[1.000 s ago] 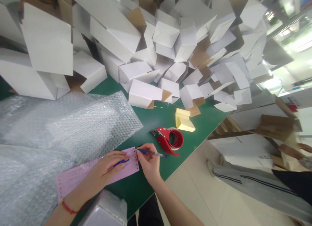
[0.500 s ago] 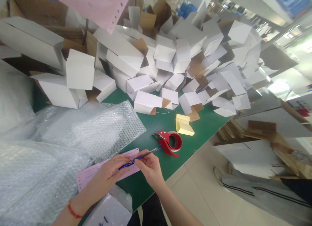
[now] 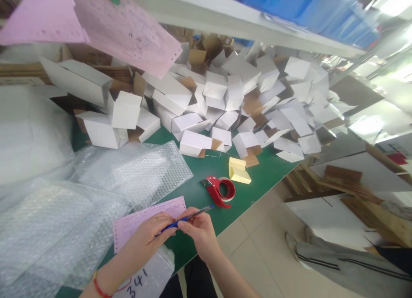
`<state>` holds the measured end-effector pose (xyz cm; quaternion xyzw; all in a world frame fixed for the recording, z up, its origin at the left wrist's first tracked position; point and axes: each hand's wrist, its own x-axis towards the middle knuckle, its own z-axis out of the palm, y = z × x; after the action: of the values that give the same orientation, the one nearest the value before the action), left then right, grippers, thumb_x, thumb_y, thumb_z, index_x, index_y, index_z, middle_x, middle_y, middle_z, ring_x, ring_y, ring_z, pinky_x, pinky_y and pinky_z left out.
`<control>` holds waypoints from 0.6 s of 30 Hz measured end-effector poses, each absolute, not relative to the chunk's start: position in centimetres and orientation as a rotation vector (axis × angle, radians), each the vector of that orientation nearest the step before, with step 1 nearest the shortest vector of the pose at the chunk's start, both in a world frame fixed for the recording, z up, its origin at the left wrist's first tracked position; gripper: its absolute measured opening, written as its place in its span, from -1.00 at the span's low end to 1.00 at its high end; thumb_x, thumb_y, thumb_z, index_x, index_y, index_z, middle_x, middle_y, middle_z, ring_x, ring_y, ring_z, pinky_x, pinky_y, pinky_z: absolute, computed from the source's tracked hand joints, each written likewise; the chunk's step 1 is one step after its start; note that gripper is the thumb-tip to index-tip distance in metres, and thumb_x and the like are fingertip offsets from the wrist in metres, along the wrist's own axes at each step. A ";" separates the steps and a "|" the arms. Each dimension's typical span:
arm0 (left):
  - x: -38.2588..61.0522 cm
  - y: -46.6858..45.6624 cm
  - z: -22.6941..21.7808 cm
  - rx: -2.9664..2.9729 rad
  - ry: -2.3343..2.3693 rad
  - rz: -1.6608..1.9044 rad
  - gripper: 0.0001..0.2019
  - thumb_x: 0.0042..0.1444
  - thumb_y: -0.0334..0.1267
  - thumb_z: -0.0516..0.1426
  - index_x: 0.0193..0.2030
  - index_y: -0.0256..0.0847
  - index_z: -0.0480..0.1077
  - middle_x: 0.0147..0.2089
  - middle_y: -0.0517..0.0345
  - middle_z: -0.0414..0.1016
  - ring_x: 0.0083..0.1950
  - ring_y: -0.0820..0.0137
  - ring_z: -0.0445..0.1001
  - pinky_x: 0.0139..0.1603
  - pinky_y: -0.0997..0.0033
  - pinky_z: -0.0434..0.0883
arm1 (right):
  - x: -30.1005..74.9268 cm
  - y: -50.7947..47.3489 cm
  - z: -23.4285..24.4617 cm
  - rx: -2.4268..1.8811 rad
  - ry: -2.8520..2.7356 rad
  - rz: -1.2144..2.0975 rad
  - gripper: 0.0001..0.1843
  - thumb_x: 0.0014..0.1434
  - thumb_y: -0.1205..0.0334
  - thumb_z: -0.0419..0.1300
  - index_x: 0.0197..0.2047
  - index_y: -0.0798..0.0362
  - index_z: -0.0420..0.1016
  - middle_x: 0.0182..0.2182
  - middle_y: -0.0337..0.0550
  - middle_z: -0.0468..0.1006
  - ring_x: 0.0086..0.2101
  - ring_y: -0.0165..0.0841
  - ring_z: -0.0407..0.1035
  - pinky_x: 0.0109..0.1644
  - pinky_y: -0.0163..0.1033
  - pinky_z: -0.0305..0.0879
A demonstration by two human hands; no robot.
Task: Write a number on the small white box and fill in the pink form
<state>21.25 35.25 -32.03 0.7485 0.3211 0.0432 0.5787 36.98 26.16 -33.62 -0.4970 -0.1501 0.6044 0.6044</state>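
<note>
Both hands meet over the near edge of a green table (image 3: 193, 191) and share a blue pen (image 3: 188, 218). My left hand (image 3: 149, 236) pinches the pen's blue cap end, its fingers closed; a red string circles that wrist. My right hand (image 3: 199, 229) grips the pen's barrel, with the thin end pointing right towards a red tape dispenser (image 3: 220, 190). Under the hands lies a pink form (image 3: 141, 218) with a perforated edge. A bubble-wrapped parcel (image 3: 144, 278) marked in ink sits just below my left wrist.
Sheets of bubble wrap (image 3: 80, 195) cover the table's left half. A big heap of folded white boxes (image 3: 225, 105) fills the back. A yellow pad (image 3: 238, 171) lies beyond the dispenser. Pink papers (image 3: 125, 28) hang overhead. Another person's legs (image 3: 347, 263) are at lower right.
My view has tilted upward, bringing the shelf and hanging pink papers in. My left hand has joined the cap to the pen that my right hand held alone over the form.
</note>
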 end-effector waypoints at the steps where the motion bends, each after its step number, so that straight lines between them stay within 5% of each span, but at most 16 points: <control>1: 21.2 34.8 -31.5 1.751 0.754 0.075 -0.67 0.29 -0.07 0.02 -0.28 -0.14 0.55 -0.24 0.10 0.63 -0.17 0.32 0.57 -0.07 0.35 0.50 | 36.8 25.8 -33.1 -1.134 -0.321 1.425 -0.73 -0.09 0.07 0.51 -0.41 0.00 0.58 -0.47 -0.23 0.58 -0.44 -0.32 0.45 -0.30 -0.20 0.45; 7: 21.0 30.4 -29.6 1.730 0.844 0.012 -0.61 0.32 -0.01 -0.02 -0.36 -0.15 0.49 -0.31 0.09 0.59 -0.25 0.29 0.55 -0.18 0.32 0.47 | 35.7 23.4 -31.4 -1.157 -0.281 1.502 -0.71 -0.02 0.10 0.43 -0.49 0.03 0.42 -0.59 -0.29 0.48 -0.54 -0.38 0.39 -0.40 -0.27 0.36; 11: 18.3 26.5 -30.5 1.830 1.095 0.254 -0.60 0.28 0.07 0.06 0.08 -0.12 0.44 0.12 -0.02 0.55 0.17 0.17 0.49 0.21 0.16 0.43 | 39.4 23.9 -31.1 -1.520 -0.627 1.193 -0.85 0.19 0.20 0.09 -0.40 0.03 0.37 -0.35 -0.11 0.60 -0.29 -0.29 0.51 -0.11 -0.16 0.46; 13: 15.9 24.3 -31.5 1.929 1.356 0.316 -0.45 0.23 0.13 0.11 0.23 -0.17 0.29 0.26 -0.14 0.42 0.29 0.06 0.37 0.30 0.01 0.36 | 42.7 24.7 -31.3 -2.025 -0.897 0.857 -0.71 0.25 0.31 -0.14 -0.27 0.05 0.40 -0.35 -0.08 0.58 -0.34 -0.31 0.50 -0.18 -0.18 0.46; 15: 13.6 21.9 -32.3 2.008 1.590 0.305 -0.30 0.18 0.20 0.10 0.30 -0.23 0.17 0.30 -0.27 0.34 0.33 -0.06 0.29 0.34 -0.14 0.28 | 45.7 25.3 -31.9 -2.205 -0.956 0.721 -0.71 0.26 0.30 -0.12 -0.23 0.09 0.43 -0.23 0.04 0.55 -0.21 -0.23 0.48 -0.07 -0.11 0.42; 18: 11.9 18.9 -33.3 2.097 1.776 0.209 -0.08 0.10 0.29 0.08 0.42 -0.31 -0.04 0.39 -0.41 0.16 0.33 -0.21 0.25 0.25 -0.23 0.34 | 47.9 25.9 -33.3 -2.339 -1.091 0.676 -0.79 0.10 0.25 0.24 -0.17 0.09 0.48 0.01 0.13 0.46 0.03 -0.07 0.37 0.09 -0.06 0.32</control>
<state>11.86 18.85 -33.33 0.7469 0.6324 0.0745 0.1915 47.94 25.94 -33.26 -0.8523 -0.3974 0.2462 0.2346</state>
